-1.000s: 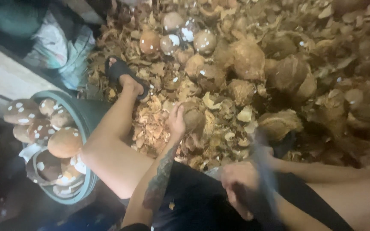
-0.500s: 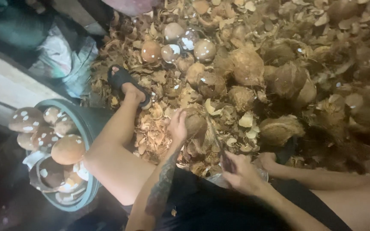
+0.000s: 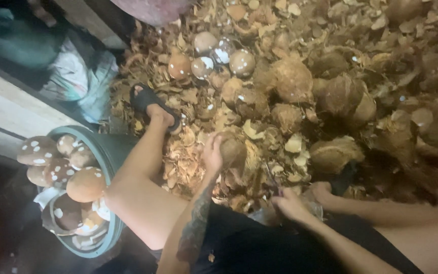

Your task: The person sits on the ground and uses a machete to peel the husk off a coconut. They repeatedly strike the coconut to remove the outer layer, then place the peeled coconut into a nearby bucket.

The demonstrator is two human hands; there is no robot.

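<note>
Two hands are busy just past my lap. My right hand point(image 3: 291, 204) has its fingers wrapped around a dark tool handle point(image 3: 272, 178) (the blade end is too blurred to make out). My left hand point(image 3: 213, 152) cups the coconut point(image 3: 231, 150) it steadies on the husk heap point(image 3: 280, 127), fingers curled against its side. To my left, the green tub point(image 3: 108, 152) brims with shelled coconuts point(image 3: 84, 183). Farther out, more husked nuts point(image 3: 206, 63) rest on the pile.

Dim, husk-littered floor point(image 3: 381, 30)
</note>
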